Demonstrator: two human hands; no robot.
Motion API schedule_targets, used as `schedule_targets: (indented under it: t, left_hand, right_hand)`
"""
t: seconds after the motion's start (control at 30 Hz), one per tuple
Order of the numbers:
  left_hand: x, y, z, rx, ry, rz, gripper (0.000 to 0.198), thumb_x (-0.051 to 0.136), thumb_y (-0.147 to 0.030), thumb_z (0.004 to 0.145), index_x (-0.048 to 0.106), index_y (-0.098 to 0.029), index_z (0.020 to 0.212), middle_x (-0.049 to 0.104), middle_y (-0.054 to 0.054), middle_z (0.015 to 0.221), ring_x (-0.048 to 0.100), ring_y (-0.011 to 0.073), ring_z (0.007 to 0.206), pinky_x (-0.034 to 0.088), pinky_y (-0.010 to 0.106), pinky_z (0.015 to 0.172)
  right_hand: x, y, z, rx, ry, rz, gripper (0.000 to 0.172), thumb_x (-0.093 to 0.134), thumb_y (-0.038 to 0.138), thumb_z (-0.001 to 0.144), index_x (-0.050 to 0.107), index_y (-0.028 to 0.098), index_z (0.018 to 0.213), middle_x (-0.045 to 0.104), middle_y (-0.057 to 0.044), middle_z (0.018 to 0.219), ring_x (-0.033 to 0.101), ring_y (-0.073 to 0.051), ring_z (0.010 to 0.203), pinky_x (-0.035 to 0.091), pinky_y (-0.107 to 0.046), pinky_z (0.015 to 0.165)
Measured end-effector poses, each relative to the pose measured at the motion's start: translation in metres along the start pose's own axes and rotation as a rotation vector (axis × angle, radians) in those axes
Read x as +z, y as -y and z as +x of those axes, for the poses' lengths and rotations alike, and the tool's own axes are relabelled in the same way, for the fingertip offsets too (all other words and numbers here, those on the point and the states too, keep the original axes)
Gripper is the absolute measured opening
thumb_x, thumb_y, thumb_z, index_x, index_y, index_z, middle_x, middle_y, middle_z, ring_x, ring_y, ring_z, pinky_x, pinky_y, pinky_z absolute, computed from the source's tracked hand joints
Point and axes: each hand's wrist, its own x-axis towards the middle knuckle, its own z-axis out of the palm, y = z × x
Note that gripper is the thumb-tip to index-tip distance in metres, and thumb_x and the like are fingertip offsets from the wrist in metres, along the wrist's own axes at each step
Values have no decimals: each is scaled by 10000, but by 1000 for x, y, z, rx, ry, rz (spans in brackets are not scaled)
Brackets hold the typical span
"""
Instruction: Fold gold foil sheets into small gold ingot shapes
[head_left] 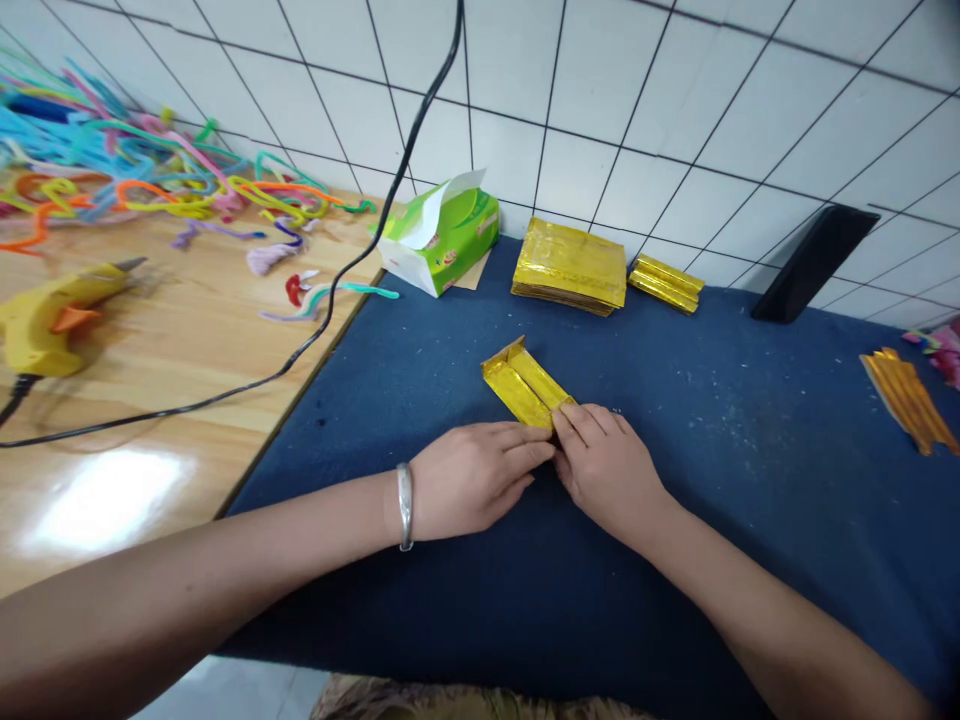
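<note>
A folded sheet of gold foil paper [523, 385] lies slantwise on the dark blue cloth, with creases along its length and its far end turned up. My left hand [472, 478], a silver bangle at its wrist, pinches the near end of the sheet with its fingertips. From the other side my right hand [604, 455] presses its fingers on the same near end, its thumb tucked below. The fingertips of both hands meet there and hide that corner.
Behind are a stack of gold paper [568, 265], a folded gold piece [666, 284], a green tissue box [450, 240] and a black object [814, 265]. More folded strips [909, 400] lie right. Leftward are a yellow glue gun [52, 320], colourful pipe cleaners [172, 165] and a black cable [360, 255].
</note>
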Motion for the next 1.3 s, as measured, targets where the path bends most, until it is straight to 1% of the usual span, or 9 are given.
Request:
schedule_targets:
  t: [0.07,0.17,0.23,0.37,0.5,0.7,0.9,1.1,1.3]
  left_hand:
    - [-9,14,1,-90,-167,-45,276,429,-96,816,552,-160,1056,618,63,1077,567,147,1011,481,289,880]
    - [-19,48,3,-287,-542,19,178,450,-34,726,538,-141,836,601,59,896,571,168,920,478,339,846]
    - [-19,71,4,-382,-620,30,154,463,-30,705,521,-144,791,587,49,862,577,159,853,486,341,808]
    - [-8,91,6,-300,-418,-51,180,445,-21,739,533,-147,832,604,50,953,576,147,976,471,340,882]
    - [0,85,7,-139,-236,-97,176,411,-46,810,538,-145,882,585,71,1097,510,147,1156,445,341,953]
    - [-5,86,5,-11,1,10,251,377,-105,876,524,-160,1071,581,77,1193,466,179,1225,407,372,988]
    - [-14,94,3,13,114,44,395,425,-162,877,408,-195,1270,487,105,1333,493,195,1196,390,385,1004]
    - [-20,93,2,65,196,68,532,421,-75,812,344,-177,1329,449,114,1367,383,191,1297,340,386,1051]
    - [-20,95,2,88,166,4,476,464,-79,770,447,-187,1233,476,83,1350,384,202,1298,340,391,1054]
  right_hand:
    - [0,-2,1,4,0,19,397,426,308,911,535,75,1213,564,-162,1207,471,-269,1085,397,-407,860]
    - [0,-10,3,-26,-5,45,391,432,324,911,546,86,1200,564,-152,1214,476,-261,1098,387,-408,893]
    - [2,-18,4,-59,-8,59,380,427,323,915,556,89,1185,572,-140,1206,481,-251,1100,380,-403,916]
    - [4,-33,6,-114,7,93,362,428,317,914,563,106,1176,575,-119,1205,486,-237,1105,373,-399,943]
    - [3,-42,7,-157,22,132,369,429,325,914,551,125,1199,571,-111,1212,485,-229,1122,375,-399,951]
    - [2,-49,8,-179,32,154,416,463,405,894,545,143,1206,571,-98,1222,493,-239,1121,384,-408,949]
    - [5,-46,7,-192,-35,117,383,460,384,898,548,144,1184,602,-105,1179,526,-240,1090,412,-410,920]
    - [7,-39,5,-254,-85,16,304,456,294,902,564,129,1132,616,-127,1149,537,-259,1096,416,-421,916]
    - [13,-36,4,-253,-173,-17,214,468,207,885,590,143,1050,640,-113,1116,556,-248,1093,458,-381,873]
